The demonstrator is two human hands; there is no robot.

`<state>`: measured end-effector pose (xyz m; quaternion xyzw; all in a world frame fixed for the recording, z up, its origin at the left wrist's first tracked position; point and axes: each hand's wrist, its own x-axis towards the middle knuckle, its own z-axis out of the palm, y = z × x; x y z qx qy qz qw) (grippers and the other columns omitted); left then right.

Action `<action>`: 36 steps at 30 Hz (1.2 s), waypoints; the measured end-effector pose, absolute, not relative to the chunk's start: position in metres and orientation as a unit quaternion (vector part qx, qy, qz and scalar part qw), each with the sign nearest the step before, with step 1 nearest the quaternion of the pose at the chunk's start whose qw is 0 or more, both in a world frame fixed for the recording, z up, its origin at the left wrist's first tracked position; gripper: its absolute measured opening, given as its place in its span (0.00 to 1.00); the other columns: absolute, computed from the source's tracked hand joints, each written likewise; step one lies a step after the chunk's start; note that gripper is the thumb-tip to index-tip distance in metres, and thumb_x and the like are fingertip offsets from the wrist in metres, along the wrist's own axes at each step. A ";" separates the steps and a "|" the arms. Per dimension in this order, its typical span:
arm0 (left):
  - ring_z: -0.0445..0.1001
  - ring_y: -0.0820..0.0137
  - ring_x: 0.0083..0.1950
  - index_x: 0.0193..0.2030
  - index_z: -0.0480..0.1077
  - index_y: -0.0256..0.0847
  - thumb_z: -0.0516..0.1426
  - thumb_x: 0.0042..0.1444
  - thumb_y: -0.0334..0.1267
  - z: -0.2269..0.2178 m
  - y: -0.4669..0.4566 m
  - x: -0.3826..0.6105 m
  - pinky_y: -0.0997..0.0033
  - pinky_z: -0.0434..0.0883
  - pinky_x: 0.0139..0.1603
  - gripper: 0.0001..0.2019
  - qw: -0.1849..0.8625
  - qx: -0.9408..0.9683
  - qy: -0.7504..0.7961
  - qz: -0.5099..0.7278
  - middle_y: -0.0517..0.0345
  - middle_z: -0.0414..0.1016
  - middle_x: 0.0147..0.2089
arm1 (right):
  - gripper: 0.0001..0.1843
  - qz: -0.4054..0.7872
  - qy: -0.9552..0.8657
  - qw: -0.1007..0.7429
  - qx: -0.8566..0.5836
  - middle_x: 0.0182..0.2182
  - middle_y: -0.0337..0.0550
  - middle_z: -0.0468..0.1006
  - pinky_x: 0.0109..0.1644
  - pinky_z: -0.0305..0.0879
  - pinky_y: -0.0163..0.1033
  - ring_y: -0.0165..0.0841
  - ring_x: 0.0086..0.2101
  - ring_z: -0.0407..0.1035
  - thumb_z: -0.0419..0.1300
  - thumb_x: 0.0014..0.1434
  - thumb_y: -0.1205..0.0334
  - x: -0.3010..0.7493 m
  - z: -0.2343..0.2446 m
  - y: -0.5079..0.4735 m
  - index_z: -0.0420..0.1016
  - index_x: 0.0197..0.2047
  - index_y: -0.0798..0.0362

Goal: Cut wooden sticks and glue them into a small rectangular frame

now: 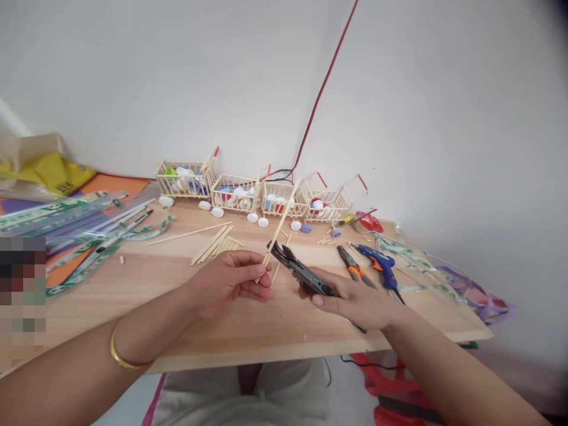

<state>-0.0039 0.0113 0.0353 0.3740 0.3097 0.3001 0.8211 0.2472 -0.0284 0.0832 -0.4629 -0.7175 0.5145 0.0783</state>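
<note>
My left hand (239,277) pinches thin wooden sticks (281,223) near their lower end, and they slant up and to the right. A small red mark shows on them just above my fingertips. My right hand (348,296) is wrapped round dark cutting pliers (302,272). The tool's jaws reach up to the sticks, close above my left fingers; whether they touch is hard to make out. Beyond my left hand lies a loose pile of cut sticks (215,244). Pliers with orange and black handles (352,265) lie just past my right hand.
Several stick-built carts (184,177) filled with bottle caps stand along the wall. A blue glue gun (379,263) lies at right. Plastic-wrapped packs (80,222) cover the left side. A red and black cable (326,80) hangs down the wall. The wooden table's (248,349) front edge is close to me.
</note>
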 end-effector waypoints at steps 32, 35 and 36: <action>0.76 0.71 0.27 0.32 0.71 0.31 0.61 0.50 0.31 0.040 0.009 -0.001 0.71 0.74 0.33 0.05 0.830 0.338 0.360 0.260 0.53 0.75 0.30 | 0.22 0.587 -0.643 0.120 -0.477 0.26 0.37 0.65 0.27 0.56 0.30 0.24 0.25 0.59 0.55 0.59 0.47 0.233 0.063 -0.024 0.68 0.45 0.57; 0.76 0.72 0.26 0.31 0.72 0.31 0.61 0.49 0.31 0.039 0.009 -0.001 0.70 0.74 0.33 0.04 0.829 0.339 0.361 0.260 0.53 0.75 0.29 | 0.24 0.570 -0.650 0.106 -0.491 0.23 0.35 0.65 0.25 0.54 0.30 0.24 0.23 0.58 0.52 0.59 0.44 0.229 0.062 -0.025 0.68 0.44 0.58; 0.76 0.72 0.26 0.31 0.72 0.31 0.61 0.49 0.31 0.039 0.009 -0.001 0.71 0.74 0.33 0.04 0.828 0.339 0.363 0.261 0.53 0.75 0.29 | 0.24 0.566 -0.652 0.101 -0.495 0.22 0.35 0.65 0.25 0.55 0.30 0.24 0.22 0.58 0.52 0.59 0.43 0.228 0.061 -0.026 0.68 0.42 0.58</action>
